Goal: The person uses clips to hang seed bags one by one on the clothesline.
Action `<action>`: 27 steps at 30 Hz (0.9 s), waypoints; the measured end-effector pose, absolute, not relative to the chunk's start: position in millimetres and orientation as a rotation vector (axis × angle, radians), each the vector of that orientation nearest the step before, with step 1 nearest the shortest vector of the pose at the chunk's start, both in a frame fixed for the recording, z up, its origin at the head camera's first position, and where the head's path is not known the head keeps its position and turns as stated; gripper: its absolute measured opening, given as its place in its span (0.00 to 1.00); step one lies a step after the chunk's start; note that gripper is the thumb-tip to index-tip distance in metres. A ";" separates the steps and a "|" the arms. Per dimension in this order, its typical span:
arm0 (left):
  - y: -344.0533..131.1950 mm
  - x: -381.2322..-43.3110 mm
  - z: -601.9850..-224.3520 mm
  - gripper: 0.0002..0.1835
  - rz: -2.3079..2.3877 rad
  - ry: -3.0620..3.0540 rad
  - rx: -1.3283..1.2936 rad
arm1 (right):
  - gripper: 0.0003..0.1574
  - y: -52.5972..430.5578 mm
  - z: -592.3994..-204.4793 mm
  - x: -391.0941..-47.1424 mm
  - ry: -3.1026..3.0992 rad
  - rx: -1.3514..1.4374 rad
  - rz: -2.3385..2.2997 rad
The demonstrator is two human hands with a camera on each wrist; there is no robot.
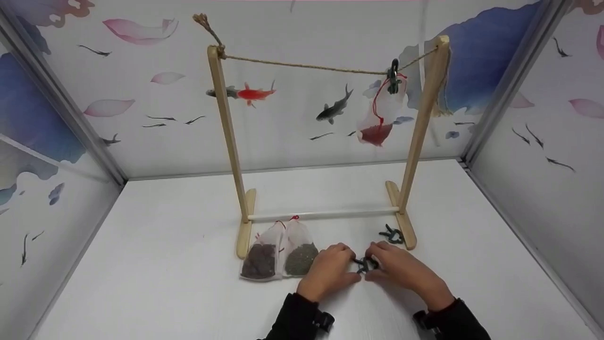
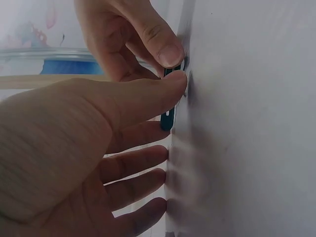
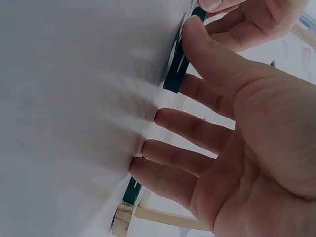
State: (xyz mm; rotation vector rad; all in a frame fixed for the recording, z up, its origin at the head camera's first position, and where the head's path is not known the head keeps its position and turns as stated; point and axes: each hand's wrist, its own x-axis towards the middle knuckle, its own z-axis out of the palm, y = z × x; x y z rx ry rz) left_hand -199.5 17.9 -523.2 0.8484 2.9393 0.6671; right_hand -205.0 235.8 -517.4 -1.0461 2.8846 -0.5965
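Just in front of the wooden stand, my left hand [image 1: 329,270] and right hand [image 1: 405,270] meet over a dark green plastic spring clip [image 1: 367,265] on the white table. Thumb and index finger of each hand pinch the clip from opposite sides. The left wrist view shows the clip [image 2: 167,118] between the left thumb and index finger, its middle partly covered. In the right wrist view, the right thumb presses the clip [image 3: 176,71] against the index finger, while the other fingertips touch the tabletop.
A second clip [image 1: 392,234] lies by the stand's right foot [image 1: 406,231]. Mesh bags of dark brown [image 1: 258,261] and green filling [image 1: 302,259] lie left of my hands. From the rope [image 1: 302,66], another clip [image 1: 393,78] holds a bag with red filling [image 1: 376,134].
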 end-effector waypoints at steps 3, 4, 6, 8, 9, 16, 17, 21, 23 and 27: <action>15.9 -200.2 -520.9 0.20 0.694 2.915 0.865 | 0.22 236.2 -515.3 -205.5 2.832 -1.026 -0.640; 15.2 -200.6 -520.3 0.19 0.704 2.908 0.871 | 0.21 236.2 -514.5 -205.7 2.819 -1.018 -0.647; 13.6 -201.4 -519.6 0.19 0.722 2.897 0.881 | 0.22 236.4 -512.9 -206.3 2.799 -1.011 -0.646; 12.1 -202.1 -519.5 0.18 0.731 2.899 0.894 | 0.23 236.5 -511.7 -206.8 2.788 -1.024 -0.631; 11.5 -202.4 -519.8 0.18 0.730 2.902 0.897 | 0.23 236.7 -511.6 -207.0 2.786 -1.036 -0.618; 10.4 -200.8 -519.1 0.15 0.720 2.928 0.943 | 0.32 236.7 -511.0 -206.4 2.789 -1.070 -0.560; 10.7 -200.4 -518.7 0.15 0.708 2.936 0.958 | 0.32 236.5 -510.8 -206.4 2.791 -1.077 -0.555; 12.6 -198.3 -518.3 0.14 0.653 2.973 1.007 | 0.29 236.5 -508.9 -206.4 2.790 -1.104 -0.565; 12.7 -196.8 -517.0 0.15 0.640 2.976 1.021 | 0.26 236.9 -507.5 -206.4 2.788 -1.108 -0.588; 8.7 -194.5 -513.7 0.19 0.668 2.975 1.026 | 0.24 236.8 -504.0 -205.3 2.792 -1.096 -0.666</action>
